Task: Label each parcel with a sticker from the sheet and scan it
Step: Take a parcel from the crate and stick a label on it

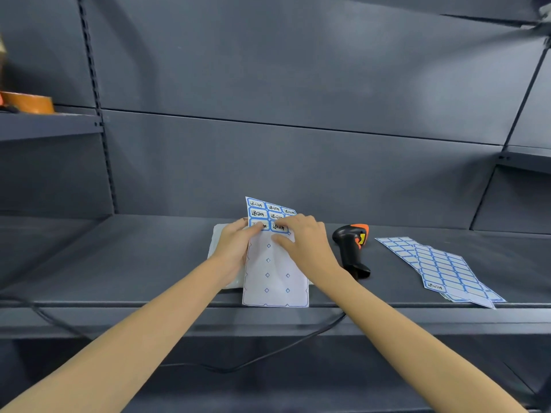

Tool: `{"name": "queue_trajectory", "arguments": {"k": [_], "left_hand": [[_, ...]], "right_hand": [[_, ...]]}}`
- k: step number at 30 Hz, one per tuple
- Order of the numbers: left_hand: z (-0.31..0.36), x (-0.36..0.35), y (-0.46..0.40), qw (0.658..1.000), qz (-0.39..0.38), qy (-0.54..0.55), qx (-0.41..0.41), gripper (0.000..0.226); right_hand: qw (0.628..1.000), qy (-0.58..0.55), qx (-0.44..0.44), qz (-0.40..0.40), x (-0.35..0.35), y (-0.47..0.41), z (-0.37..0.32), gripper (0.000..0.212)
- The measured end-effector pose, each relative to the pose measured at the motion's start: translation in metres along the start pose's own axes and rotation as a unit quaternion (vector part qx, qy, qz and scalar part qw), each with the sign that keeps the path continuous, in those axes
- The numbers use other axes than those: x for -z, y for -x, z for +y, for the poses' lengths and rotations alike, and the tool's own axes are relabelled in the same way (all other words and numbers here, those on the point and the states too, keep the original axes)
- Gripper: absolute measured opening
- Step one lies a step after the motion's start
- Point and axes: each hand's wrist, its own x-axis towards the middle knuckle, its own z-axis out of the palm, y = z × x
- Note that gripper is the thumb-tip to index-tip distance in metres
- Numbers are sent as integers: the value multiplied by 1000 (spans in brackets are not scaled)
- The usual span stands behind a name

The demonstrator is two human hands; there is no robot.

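The left hand (235, 248) holds the sticker sheet (274, 263) by its left edge, and the right hand (304, 236) pinches a sticker near the sheet's top. The white parcel (219, 236) lies under the sheet, and the scanner (351, 248) lies just right of it on the shelf (119, 263).

Head view, forward-down (close) over shelf (119, 263)

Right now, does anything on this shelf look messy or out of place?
Mostly tidy. The spare label sheets at right lie fanned and skewed, their near corners jutting past the shelf edge. The held sheet also overhangs that edge, its lower part stripped of stickers. The scanner lies on its side.
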Motion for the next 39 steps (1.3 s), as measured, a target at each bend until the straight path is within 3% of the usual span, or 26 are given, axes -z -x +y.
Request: {"name": "queue_trajectory", "arguments": {"k": [11,15,17,21,25,27,29,33,35,39], "left_hand": [[-4,1,-1,1000,-14,16,-1,18],[-4,2,1,1000,2,3,-5,18],[-3,3,2,1000,12,-5,-4,18],[-2,6,3,1000,29,0,-1,18],[2,18,4,999,50,10,-4,19],[8,28,4,997,72,27,-12,20],[16,44,4,993,104,55,-20,20],[26,88,7,986,140,81,-31,19],[27,107,8,986,146,76,-31,19],[27,127,9,984,161,70,-24,17]], "right_hand": [[991,-113,-74,3,-3,2,-4,16],[957,-248,-145,36,0,3,-9,8],[923,-324,-202,44,2,3,-10,11],[818,-492,-297,22,4,3,-9,8],[655,-658,-372,9,10,-2,-6,10],[638,-673,-374,25,11,-5,0,16],[665,-649,-367,52,10,-8,7,15],[845,-441,-296,70,4,-7,22,7],[912,-335,-232,48,-3,-5,26,7],[970,-204,-129,-19,-21,-2,23,10]]}}
